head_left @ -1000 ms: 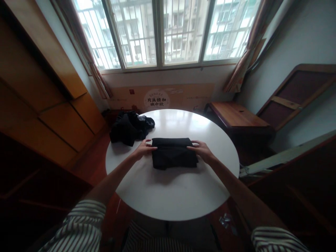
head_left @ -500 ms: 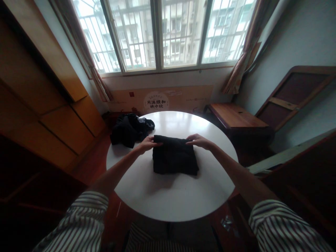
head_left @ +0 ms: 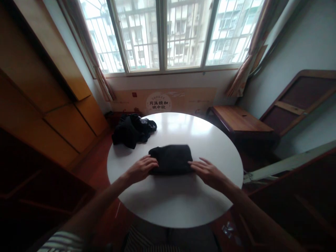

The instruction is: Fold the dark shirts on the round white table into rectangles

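A folded black garment [head_left: 172, 159] makes a compact rectangular bundle in the middle of the white table; its exact kind does not show. My left hand [head_left: 144, 167] grips the bundle's left end, fingers over the top of the cloth. At the opposite end, my right hand [head_left: 207, 171] pinches the lower right edge, with one finger lifted clear. Both thumbs are partly hidden. Beyond my left hand, a loose heap of dark clothes [head_left: 128, 131] lies crumpled at the table's far left edge, a grey patch showing in it.
The round white table [head_left: 178, 203] has folded-down or cut sides near me. A low wooden table [head_left: 243, 119] stands behind at the right, beside a leaning wooden frame [head_left: 286, 105]. Wooden cabinets [head_left: 68, 122] line the left. A long printed box [head_left: 189, 98] sits under the window.
Both hands have come nearer to me, from the garment's far corners to its near side. The garment now looks shorter front to back, its far part folded toward me. The view has shifted slightly.
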Tool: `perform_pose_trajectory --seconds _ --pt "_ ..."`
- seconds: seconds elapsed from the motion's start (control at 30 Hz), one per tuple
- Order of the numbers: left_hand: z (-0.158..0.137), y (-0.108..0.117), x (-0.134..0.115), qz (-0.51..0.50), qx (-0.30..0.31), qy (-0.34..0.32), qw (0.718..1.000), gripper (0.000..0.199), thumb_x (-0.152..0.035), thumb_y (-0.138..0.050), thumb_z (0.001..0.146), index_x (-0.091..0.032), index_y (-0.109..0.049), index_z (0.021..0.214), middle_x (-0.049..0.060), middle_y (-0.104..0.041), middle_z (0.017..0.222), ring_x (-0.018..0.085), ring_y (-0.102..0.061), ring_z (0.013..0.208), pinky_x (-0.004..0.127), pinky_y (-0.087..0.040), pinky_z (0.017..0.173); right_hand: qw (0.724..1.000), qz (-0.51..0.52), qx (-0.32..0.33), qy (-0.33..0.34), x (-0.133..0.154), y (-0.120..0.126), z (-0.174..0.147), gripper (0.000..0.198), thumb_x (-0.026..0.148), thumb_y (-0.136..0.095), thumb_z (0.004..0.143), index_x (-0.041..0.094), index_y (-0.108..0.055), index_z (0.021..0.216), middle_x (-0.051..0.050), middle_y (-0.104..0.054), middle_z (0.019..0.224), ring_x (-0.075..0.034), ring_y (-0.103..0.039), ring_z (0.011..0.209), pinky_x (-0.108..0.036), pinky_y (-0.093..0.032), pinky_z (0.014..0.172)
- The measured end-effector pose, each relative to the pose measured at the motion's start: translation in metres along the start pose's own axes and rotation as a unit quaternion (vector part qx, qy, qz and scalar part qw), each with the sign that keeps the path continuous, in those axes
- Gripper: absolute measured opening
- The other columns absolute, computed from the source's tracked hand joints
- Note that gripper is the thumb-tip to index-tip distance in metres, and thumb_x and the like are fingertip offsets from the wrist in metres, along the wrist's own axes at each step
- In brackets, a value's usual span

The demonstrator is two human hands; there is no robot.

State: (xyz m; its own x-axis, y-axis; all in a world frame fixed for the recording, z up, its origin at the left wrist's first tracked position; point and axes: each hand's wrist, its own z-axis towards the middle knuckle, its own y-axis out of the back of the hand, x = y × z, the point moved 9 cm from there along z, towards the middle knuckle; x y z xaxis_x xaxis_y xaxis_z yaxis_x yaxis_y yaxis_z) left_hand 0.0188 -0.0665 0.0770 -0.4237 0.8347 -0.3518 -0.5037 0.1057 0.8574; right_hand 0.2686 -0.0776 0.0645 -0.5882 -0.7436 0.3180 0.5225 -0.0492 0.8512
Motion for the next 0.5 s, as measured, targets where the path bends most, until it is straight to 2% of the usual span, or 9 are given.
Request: perform_pose_trajectory --seconds 0.07,0.13,0.17,0.23,0.3,0.33,0.4,0.5 --pt "-0.017 -0.017 -0.007 -0.020 0.066 0.007 0.998 0.037 -0.020 -0.066 0.084 -0.022 -0.063 0.120 0.012 -0.063 0.126 0.027 -0.056 0.120 0.045 -0.041 0.107 0.999 0.014 0.032 -0.009 0.010 -0.015 -0.020 0.035 0.017 -0.046 0.094 0.020 -0.067 0.121 -0.012 -0.067 0.128 -0.027 -0.062 0.119 -0.050 -0.050 0.101" --pt "-0.020 -0.018 -0.007 -0.048 0.085 0.026 0.995 0.038 -0.033 -0.072 0.082 -0.023 -0.065 0.118 0.012 -0.063 0.126 0.028 -0.057 0.119 0.043 -0.043 0.105 0.999 0.030 0.026 -0.030 0.017 -0.012 -0.022 0.029 0.024 -0.053 0.093 0.022 -0.070 0.117 -0.011 -0.069 0.123 -0.028 -0.063 0.116 -0.051 -0.049 0.102" --pt "-0.015 -0.012 -0.002 -0.062 0.065 0.044 0.995 0.033 -0.036 -0.070 0.085 -0.023 -0.067 0.115 0.012 -0.065 0.123 0.027 -0.059 0.116 0.043 -0.044 0.104 0.998 0.039 0.016 -0.040 0.020 -0.007 -0.017 0.027 0.026 -0.056 0.093 0.023 -0.071 0.116 -0.010 -0.071 0.120 -0.028 -0.064 0.113 -0.052 -0.047 0.104" --pt "-0.001 0.003 0.018 -0.070 -0.019 0.100 0.992 0.024 -0.036 -0.061 0.092 -0.023 -0.070 0.111 0.011 -0.066 0.118 0.025 -0.060 0.113 0.043 -0.043 0.104 0.997 0.053 -0.006 -0.050 0.027 0.003 0.003 0.028 0.030 -0.055 0.095 0.024 -0.071 0.118 -0.009 -0.071 0.120 -0.027 -0.063 0.114 -0.052 -0.045 0.105" --pt "0.012 0.014 0.044 -0.064 -0.105 0.162 0.979 0.027 -0.036 -0.061 0.092 -0.021 -0.070 0.112 0.012 -0.067 0.116 0.026 -0.060 0.112 0.043 -0.043 0.103 0.998 0.046 -0.006 -0.042 0.037 0.004 0.030 0.034 0.033 -0.053 0.097 0.024 -0.067 0.126 -0.009 -0.066 0.130 -0.027 -0.058 0.123 -0.050 -0.043 0.109" --pt "0.018 0.013 0.055 -0.063 -0.123 0.183 0.973 0.029 -0.038 -0.064 0.089 -0.020 -0.071 0.111 0.012 -0.067 0.113 0.027 -0.061 0.109 0.043 -0.045 0.100 0.999 0.036 0.005 -0.033 0.043 -0.001 0.042 0.037 0.035 -0.051 0.098 0.024 -0.063 0.131 -0.009 -0.062 0.135 -0.027 -0.054 0.129 -0.050 -0.040 0.111" --pt "0.028 0.006 0.072 -0.079 -0.122 0.208 0.967 0.028 -0.040 -0.068 0.085 -0.019 -0.075 0.101 0.011 -0.069 0.101 0.025 -0.064 0.094 0.038 -0.049 0.090 0.999 0.011 0.036 -0.021 0.051 -0.016 0.062 0.045 0.039 -0.049 0.099 0.024 -0.055 0.141 -0.008 -0.053 0.146 -0.026 -0.045 0.138 -0.049 -0.033 0.116" --pt "0.031 -0.004 0.087 -0.110 -0.111 0.235 0.959 0.023 -0.041 -0.068 0.084 -0.019 -0.076 0.082 0.008 -0.068 0.083 0.020 -0.062 0.076 0.033 -0.049 0.078 0.994 -0.035 0.091 -0.059 0.044 -0.048 0.071 0.055 0.049 -0.045 0.099 0.028 -0.043 0.150 -0.006 -0.038 0.157 -0.031 -0.031 0.146 -0.056 -0.027 0.117"
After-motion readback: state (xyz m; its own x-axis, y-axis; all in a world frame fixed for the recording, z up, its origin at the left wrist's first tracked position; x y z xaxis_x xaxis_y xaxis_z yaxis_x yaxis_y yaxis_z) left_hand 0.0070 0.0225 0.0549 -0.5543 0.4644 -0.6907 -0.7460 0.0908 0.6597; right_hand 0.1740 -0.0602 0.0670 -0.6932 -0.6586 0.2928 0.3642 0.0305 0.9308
